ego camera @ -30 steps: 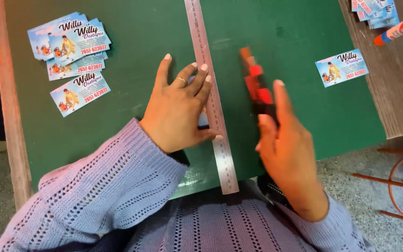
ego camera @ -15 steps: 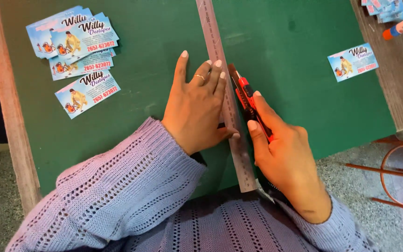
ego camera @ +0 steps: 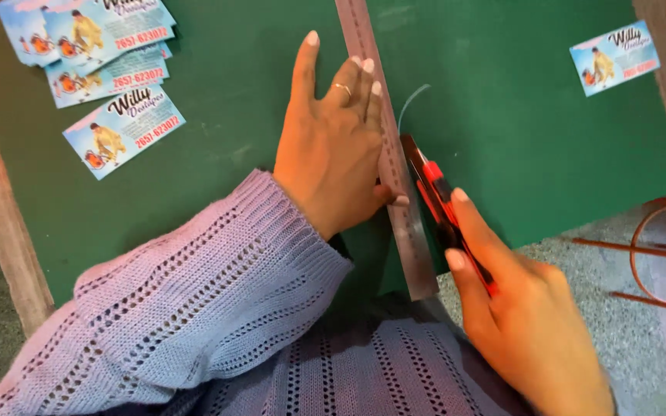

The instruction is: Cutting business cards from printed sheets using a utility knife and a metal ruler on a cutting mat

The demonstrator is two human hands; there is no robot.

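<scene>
Even, soft light over my green cutting mat [ego camera: 518, 154]; faint shadows beside it, my right hand [ego camera: 526, 323] slightly motion-blurred.

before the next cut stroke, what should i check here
1. Left hand pressing flat on ruler: ok.
2. Left fingertips off the cutting edge: cannot tell, they reach onto the ruler.
3. Knife against the ruler's right edge: ok.
4. Right hand gripping the knife firmly: ok.
5. Green mat under the cut line: ok.
6. Cards away from the blade path: ok, they lie far left, with one card far right.
</scene>
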